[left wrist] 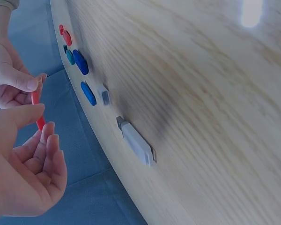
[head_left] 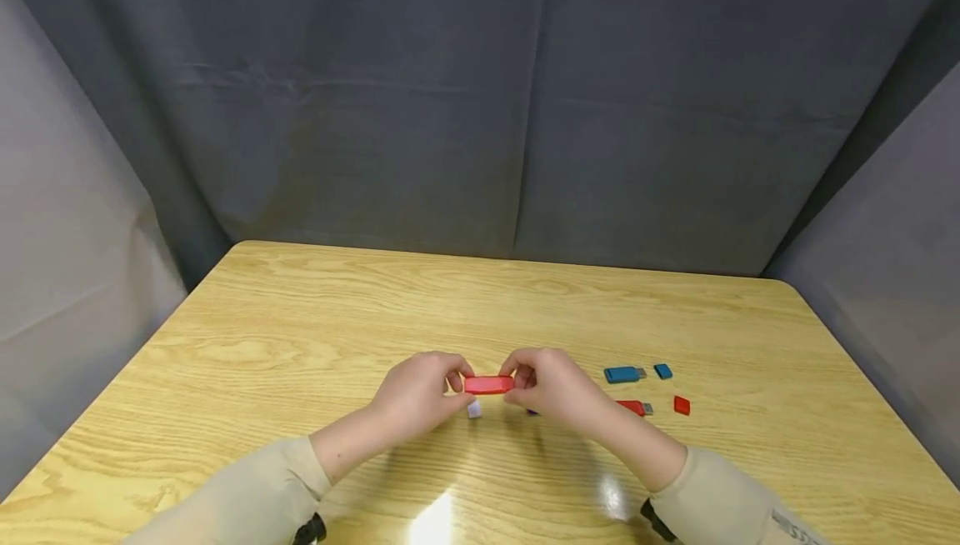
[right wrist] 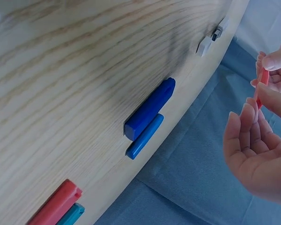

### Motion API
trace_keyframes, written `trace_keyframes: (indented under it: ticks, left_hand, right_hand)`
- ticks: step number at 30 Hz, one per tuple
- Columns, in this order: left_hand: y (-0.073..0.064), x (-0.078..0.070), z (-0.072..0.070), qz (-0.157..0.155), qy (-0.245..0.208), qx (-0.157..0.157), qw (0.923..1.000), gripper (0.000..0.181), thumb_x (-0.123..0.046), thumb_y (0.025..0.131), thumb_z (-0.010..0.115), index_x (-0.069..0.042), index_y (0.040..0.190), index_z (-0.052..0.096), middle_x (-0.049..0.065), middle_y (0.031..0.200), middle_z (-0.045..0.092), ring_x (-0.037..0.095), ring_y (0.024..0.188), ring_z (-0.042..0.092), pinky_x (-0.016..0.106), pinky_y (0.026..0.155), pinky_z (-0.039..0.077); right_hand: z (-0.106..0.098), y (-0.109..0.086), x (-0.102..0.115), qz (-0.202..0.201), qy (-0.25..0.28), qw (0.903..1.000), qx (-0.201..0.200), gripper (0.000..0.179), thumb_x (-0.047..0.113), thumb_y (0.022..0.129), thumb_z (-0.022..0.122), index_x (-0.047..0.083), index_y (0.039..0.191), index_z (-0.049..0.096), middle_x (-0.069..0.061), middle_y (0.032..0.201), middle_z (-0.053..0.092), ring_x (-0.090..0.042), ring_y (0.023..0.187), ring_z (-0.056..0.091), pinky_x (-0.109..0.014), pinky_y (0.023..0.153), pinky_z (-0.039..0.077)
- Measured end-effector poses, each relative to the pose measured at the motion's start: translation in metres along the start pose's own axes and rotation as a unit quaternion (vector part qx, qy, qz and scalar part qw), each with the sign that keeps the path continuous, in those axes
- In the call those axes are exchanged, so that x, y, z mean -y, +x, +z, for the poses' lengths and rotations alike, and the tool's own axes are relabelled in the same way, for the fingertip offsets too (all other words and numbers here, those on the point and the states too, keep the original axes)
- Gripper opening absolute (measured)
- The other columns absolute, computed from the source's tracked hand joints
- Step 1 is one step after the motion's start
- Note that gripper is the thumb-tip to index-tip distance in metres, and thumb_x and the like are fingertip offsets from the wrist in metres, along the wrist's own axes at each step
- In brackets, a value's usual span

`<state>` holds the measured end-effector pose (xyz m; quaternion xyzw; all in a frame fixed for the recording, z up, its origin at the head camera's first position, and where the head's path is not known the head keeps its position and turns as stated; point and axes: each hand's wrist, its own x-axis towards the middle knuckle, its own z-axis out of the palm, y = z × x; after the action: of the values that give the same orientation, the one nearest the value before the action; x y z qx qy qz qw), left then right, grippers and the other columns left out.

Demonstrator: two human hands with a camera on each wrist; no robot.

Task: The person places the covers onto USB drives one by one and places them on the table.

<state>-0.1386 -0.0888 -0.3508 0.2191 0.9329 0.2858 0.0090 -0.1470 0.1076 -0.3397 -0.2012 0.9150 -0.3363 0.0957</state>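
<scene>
Above the table, a red USB stick (head_left: 488,385) is held level between both hands. My left hand (head_left: 422,391) pinches its left end with thumb and fingertips. The right hand (head_left: 553,387) pinches the other end the same way. The stick looks closed, but its ends are hidden by the fingers. Below the hands, a white USB stick (left wrist: 136,144) lies with its metal plug bare, and a white cap (left wrist: 104,95) sits close to it. Two blue pieces, a thick one (right wrist: 149,110) and a thinner one (right wrist: 145,136), lie side by side on the table.
To the right, a teal-blue USB stick (head_left: 622,374) lies with its plug bare beside its blue cap (head_left: 663,371). Nearer me, another red USB stick (head_left: 632,407) is partly covered by the right forearm, with a red cap (head_left: 682,405) past its plug. Dark curtains (head_left: 450,112) hang behind the table.
</scene>
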Motion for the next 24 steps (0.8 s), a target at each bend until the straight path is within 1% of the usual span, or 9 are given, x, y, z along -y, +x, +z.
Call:
trace_keyframes:
  ticks: [5, 13, 17, 24]
  left_hand:
    - [0.000, 0.001, -0.002, 0.002, 0.005, -0.007, 1.0000, 0.015, -0.017, 0.079, 0.072, -0.011, 0.092, 0.069, -0.004, 0.077, 0.062, 0.003, 0.051, 0.040, 0.018, 0.046, 0.033]
    - [0.000, 0.006, -0.006, -0.012, 0.003, -0.009, 0.9999, 0.012, -0.014, 0.079, 0.072, -0.010, 0.090, 0.068, -0.004, 0.075, 0.061, 0.005, 0.049, 0.039, 0.018, 0.045, 0.031]
    - [0.001, 0.009, -0.008, -0.023, 0.004, -0.010, 0.9997, 0.013, -0.012, 0.080, 0.071, -0.008, 0.092, 0.068, -0.003, 0.074, 0.060, 0.005, 0.047, 0.038, 0.017, 0.044, 0.029]
    - [0.001, 0.014, -0.008, -0.025, -0.002, -0.017, 0.9995, 0.012, -0.008, 0.079, 0.071, -0.006, 0.090, 0.068, -0.003, 0.071, 0.060, 0.007, 0.048, 0.036, 0.018, 0.044, 0.026]
  right_hand:
    - [0.003, 0.004, 0.002, 0.009, 0.001, 1.0000, -0.003, 0.014, 0.002, 0.079, 0.070, 0.004, 0.092, 0.065, 0.001, 0.067, 0.055, -0.010, 0.058, 0.046, -0.021, 0.053, 0.040]
    - [0.007, 0.012, 0.010, 0.027, -0.004, 0.9996, -0.011, 0.014, 0.001, 0.078, 0.071, 0.005, 0.090, 0.065, 0.000, 0.065, 0.052, -0.011, 0.054, 0.042, -0.022, 0.051, 0.036]
    - [0.009, 0.018, 0.013, 0.023, -0.006, 0.9997, -0.011, 0.014, 0.000, 0.078, 0.070, 0.004, 0.089, 0.065, -0.001, 0.065, 0.052, -0.011, 0.054, 0.041, -0.022, 0.051, 0.036]
    - [0.013, 0.024, 0.014, 0.016, -0.005, 0.9998, -0.011, 0.014, -0.001, 0.077, 0.071, 0.003, 0.089, 0.065, -0.002, 0.065, 0.053, -0.010, 0.053, 0.041, -0.021, 0.050, 0.036]
